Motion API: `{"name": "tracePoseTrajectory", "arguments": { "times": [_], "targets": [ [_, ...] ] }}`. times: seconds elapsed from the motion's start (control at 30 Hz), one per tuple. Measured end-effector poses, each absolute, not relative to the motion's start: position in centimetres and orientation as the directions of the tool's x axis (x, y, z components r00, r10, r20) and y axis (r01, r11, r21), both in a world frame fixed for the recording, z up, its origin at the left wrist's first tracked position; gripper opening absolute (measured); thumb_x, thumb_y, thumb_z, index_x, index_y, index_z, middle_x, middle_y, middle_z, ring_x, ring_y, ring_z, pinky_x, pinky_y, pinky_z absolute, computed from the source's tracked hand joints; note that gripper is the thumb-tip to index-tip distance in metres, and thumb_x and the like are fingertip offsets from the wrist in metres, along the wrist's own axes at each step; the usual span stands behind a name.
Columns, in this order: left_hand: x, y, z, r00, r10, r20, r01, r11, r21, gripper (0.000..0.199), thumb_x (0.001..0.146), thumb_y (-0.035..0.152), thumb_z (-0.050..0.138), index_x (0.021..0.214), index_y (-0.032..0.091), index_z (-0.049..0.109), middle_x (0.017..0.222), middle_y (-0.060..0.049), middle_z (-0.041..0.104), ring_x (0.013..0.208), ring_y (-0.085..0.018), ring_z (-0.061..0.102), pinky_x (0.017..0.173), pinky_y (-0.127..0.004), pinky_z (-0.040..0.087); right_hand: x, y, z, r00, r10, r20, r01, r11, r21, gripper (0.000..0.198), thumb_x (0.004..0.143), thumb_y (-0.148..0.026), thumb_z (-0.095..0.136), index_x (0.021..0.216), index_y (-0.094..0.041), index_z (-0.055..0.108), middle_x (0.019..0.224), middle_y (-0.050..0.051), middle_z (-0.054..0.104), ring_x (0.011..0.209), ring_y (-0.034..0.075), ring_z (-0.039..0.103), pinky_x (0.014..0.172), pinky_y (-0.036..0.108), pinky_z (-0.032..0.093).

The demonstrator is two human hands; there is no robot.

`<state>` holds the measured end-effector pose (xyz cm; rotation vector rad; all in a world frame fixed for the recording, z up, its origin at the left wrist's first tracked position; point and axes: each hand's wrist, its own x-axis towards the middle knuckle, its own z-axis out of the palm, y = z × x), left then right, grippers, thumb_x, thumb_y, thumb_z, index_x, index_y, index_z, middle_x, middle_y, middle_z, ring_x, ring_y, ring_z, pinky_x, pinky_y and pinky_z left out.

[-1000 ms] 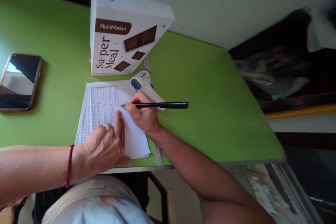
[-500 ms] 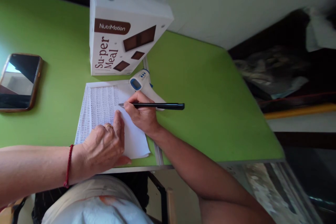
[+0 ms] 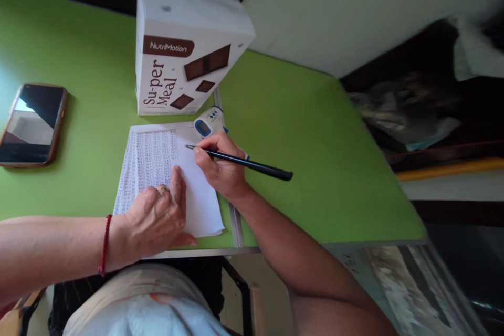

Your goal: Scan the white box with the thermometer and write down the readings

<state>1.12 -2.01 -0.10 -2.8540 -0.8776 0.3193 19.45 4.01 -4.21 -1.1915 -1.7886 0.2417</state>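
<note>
Between the fingers of my right hand (image 3: 222,165) is a black pen (image 3: 255,166), its tip over the blank part of the top sheet of paper (image 3: 202,199). Whether the tip touches the paper I cannot tell. Rows of small handwriting cover the sheet's left side. My left hand (image 3: 159,218) rests on the paper's lower part with the index finger stretched out and the thumb apart. A second written sheet (image 3: 125,184) shows from beneath at the left. Just beyond my right hand lies a white and blue infrared thermometer (image 3: 208,122), partly hidden by that hand.
A white NutriMotion box (image 3: 173,63) stands upright behind the paper. At the left, a phone (image 3: 33,123) in a brown case lies on the green table (image 3: 315,168). The table's front edge runs close to my body, and a wall rises behind.
My right hand has shifted slightly right, lifting the pen tip away from the writing up to the blank area. The pen now slants more. My left hand stays in place.
</note>
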Motion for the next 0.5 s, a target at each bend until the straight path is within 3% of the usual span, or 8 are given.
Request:
{"name": "tracePoseTrajectory", "arguments": {
  "times": [0.1,0.2,0.3,0.4,0.43,0.5],
  "targets": [
    [0.9,-1.0,0.2,0.833,0.545,-0.099,0.534,-0.837,-0.119,0.097,0.089,0.085,0.049,0.119,-0.004,0.071,0.125,-0.035,0.066,0.06,-0.022,0.065,0.043,-0.033,0.042,20.8,4.6,-3.5,-0.287,0.71,0.643,0.682,0.623,-0.383,0.011,0.098,-0.023,0.055,0.098,-0.024,0.066,0.083,0.002,0.07,0.076,0.016,0.065,0.073,0.031,0.055],
    [-0.1,2.3,0.1,0.805,0.585,0.101,0.574,-0.81,0.119,0.062,0.104,0.063,0.041,0.088,0.011,0.07,0.085,-0.014,0.07,0.048,-0.017,0.054,0.039,-0.03,0.028,21.9,5.0,-3.2,-0.454,0.653,0.606,0.714,0.674,-0.19,0.022,0.101,-0.016,0.049,0.109,-0.02,0.07,0.094,0.008,0.072,0.091,0.021,0.066,0.082,0.035,0.056],
    [-2.1,7.6,-1.3,0.496,0.74,0.455,0.606,-0.67,0.428,0.035,0.107,0.04,0.042,0.087,0.017,0.057,0.077,-0.004,0.06,0.052,-0.012,0.048,0.044,-0.026,0.033,22.1,5.1,-3.3,-0.532,0.697,0.482,0.767,0.637,-0.074,0.034,0.101,-0.008,0.042,0.12,-0.016,0.069,0.1,0.012,0.072,0.095,0.024,0.064,0.083,0.038,0.054],
    [-4.5,12.9,-3.6,0.127,0.799,0.588,0.547,-0.551,0.631,0.018,0.101,0.036,0.062,0.097,0.022,0.052,0.081,0.0,0.055,0.066,-0.014,0.055,0.057,-0.027,0.046,21.5,4.9,-3.6,-0.568,0.726,0.389,0.791,0.612,0.014,0.043,0.099,-0.002,0.035,0.12,-0.014,0.071,0.098,0.013,0.071,0.093,0.024,0.062,0.082,0.038,0.052],
    [-5.2,14.3,-4.3,0.064,0.8,0.597,0.508,-0.541,0.67,0.023,0.098,0.037,0.069,0.104,0.022,0.052,0.088,-0.001,0.057,0.073,-0.015,0.059,0.063,-0.029,0.051,21.3,4.9,-3.7,-0.58,0.725,0.371,0.789,0.613,0.035,0.043,0.099,-0.001,0.036,0.118,-0.014,0.071,0.096,0.013,0.071,0.092,0.024,0.061,0.082,0.038,0.051],
    [-6.2,16.3,-5.5,0.092,0.82,0.566,0.454,-0.54,0.708,0.045,0.093,0.039,0.076,0.123,0.023,0.048,0.115,-0.009,0.061,0.099,-0.022,0.065,0.081,-0.038,0.059,20.9,4.9,-3.8,-0.603,0.715,0.353,0.776,0.629,0.052,0.04,0.099,-0.002,0.038,0.115,-0.015,0.073,0.092,0.012,0.07,0.088,0.024,0.061,0.08,0.038,0.051]
  ]
}}
